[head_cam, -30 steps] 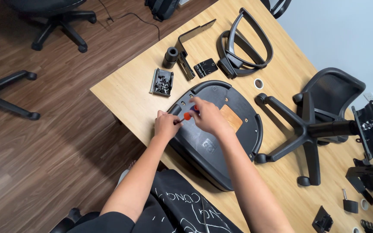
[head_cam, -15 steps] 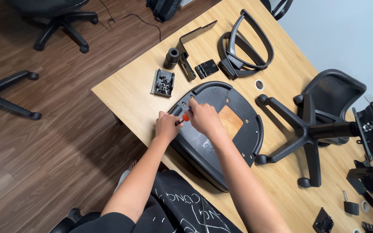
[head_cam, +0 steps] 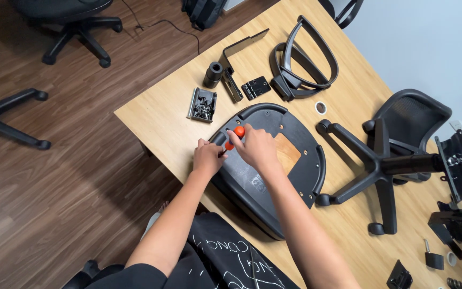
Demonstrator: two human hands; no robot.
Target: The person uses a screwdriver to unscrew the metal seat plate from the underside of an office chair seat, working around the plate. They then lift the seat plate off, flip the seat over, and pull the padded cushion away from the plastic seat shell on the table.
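Both hands are on the upturned black chair seat (head_cam: 274, 176) at the table's (head_cam: 156, 120) near edge. Right hand (head_cam: 255, 147) grips an orange-handled screwdriver (head_cam: 235, 137), left hand (head_cam: 208, 157) is pinched at its tip. Screw tray (head_cam: 202, 104) sits just beyond, wheeled chair base (head_cam: 375, 163) off right.

Two bare forearms, uncovered from elbow to wrist, no watch, band or ring to be seen. Left hand (head_cam: 208, 156) and right hand (head_cam: 256, 147) ungloved, fingers slender. Short black sleeve ending above the left elbow, edge plain. Black garment (head_cam: 225, 257) over the torso and lap, loose and creased, scrawled with thin white handwritten-style lettering and small white dashes scattered across the cloth. Cloth matte, no buttons or zip showing. Right upper arm cut off by the lower edge of the view, sleeve there not visible.
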